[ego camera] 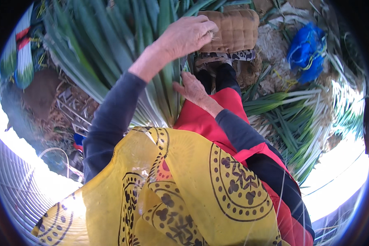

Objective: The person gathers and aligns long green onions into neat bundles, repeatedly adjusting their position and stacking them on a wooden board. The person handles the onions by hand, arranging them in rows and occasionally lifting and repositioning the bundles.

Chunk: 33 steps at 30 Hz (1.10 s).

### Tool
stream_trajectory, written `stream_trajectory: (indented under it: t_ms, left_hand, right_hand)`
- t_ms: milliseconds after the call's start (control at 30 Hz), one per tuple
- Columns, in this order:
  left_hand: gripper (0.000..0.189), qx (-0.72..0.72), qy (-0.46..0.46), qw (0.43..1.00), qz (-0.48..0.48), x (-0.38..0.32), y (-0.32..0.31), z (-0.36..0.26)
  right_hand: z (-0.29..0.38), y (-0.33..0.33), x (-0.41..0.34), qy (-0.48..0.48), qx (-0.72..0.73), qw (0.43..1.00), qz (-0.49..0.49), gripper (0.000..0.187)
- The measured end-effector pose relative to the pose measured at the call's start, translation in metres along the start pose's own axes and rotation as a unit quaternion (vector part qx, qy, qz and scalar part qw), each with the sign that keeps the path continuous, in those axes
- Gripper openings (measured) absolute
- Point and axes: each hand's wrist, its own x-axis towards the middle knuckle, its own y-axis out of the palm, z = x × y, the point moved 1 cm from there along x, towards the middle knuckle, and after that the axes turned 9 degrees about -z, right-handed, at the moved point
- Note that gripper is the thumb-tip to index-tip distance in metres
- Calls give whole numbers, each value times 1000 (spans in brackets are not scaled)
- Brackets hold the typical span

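Observation:
A large bundle of long green onions (117,46) lies before me, its dark green leaves fanned away and its paler stalks close to my body. My left hand (189,35) reaches across the leaves with its fingers curled, beside a brown quilted pad (230,30). A thin pale wisp shows at its fingertips; whether the fingers grip it is unclear. My right hand (195,89) is at the right edge of the bundle, fingertips by the leaves. A narrow dark thing shows above them, too blurred to name, and I cannot tell if that hand holds it.
Loose green onions (298,123) lie in a heap at the right. A blue mesh bag (307,52) rests on the ground above them. Tied onion bundles (24,61) with red bands are at the far left, near a metal frame (73,107). A yellow patterned scarf (184,184) covers my front.

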Motion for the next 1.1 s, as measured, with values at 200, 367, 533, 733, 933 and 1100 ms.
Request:
stream_trajectory:
  t_ms: [200,367,533,733,933,1100]
  left_hand:
    - [46,257,-176,915,-256,-134,-6,-88]
    - [86,299,-381,860,-158,-210,71,-91]
    - [81,409,-352,825,-165,-228,113,-52]
    - [72,480,-330,793,-179,-226,116,-46]
    - [59,461,-329,794,-219,-228,115,-47]
    - [60,513,-333,763,-208,-225,124,-36]
  right_hand:
    - [26,-23,12,-76,-96,993,2,34]
    - [49,-20,38,-111,-157,980,57,38]
    - [50,-63,100,83,123,988,43,34]
    - [49,-50,147,150,77,985,35,33]
    - [31,-34,147,81,156,980,-91,29]
    - [27,-10,174,11,-48,992,-117,30]
